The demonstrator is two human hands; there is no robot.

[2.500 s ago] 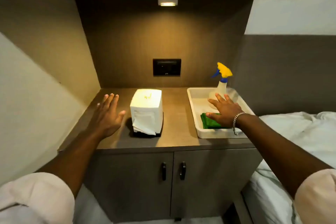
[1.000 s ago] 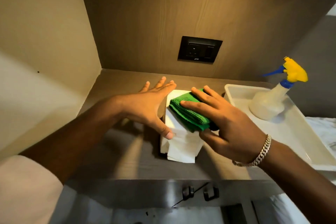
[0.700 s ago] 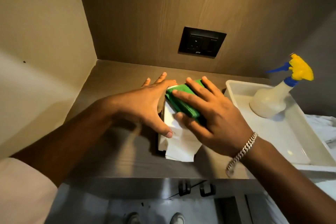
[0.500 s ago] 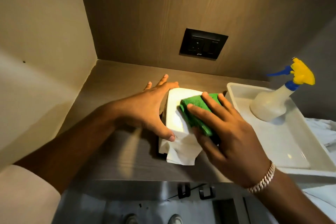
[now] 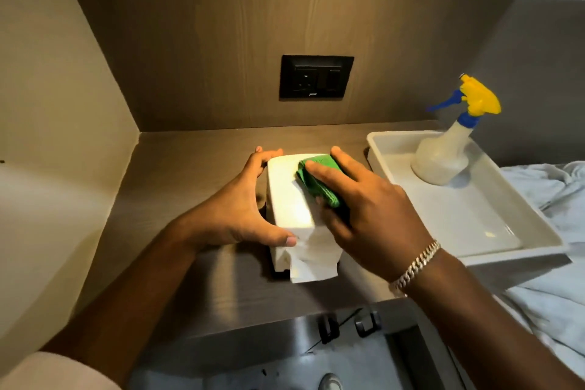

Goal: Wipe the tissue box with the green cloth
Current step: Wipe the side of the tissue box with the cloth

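Observation:
A white tissue box (image 5: 289, 199) stands on the brown countertop, with a tissue hanging from its front face. My left hand (image 5: 235, 215) grips the box's left side, thumb on the front corner and fingers along the far left edge. My right hand (image 5: 361, 209) presses the folded green cloth (image 5: 318, 182) flat on the right part of the box's top. The cloth is partly hidden under my fingers.
A white tray (image 5: 506, 247) sits at the right, holding a spray bottle (image 5: 449, 149) with a yellow and blue trigger. A black socket plate (image 5: 316, 77) is on the back wall. White bedding (image 5: 550, 187) lies at the far right. Cabinet door handles (image 5: 348, 326) show below the counter edge.
My right hand brought the green cloth from the tray onto the box top and has rubbed it left, right and toward the back. My left hand closed on the box's left side.

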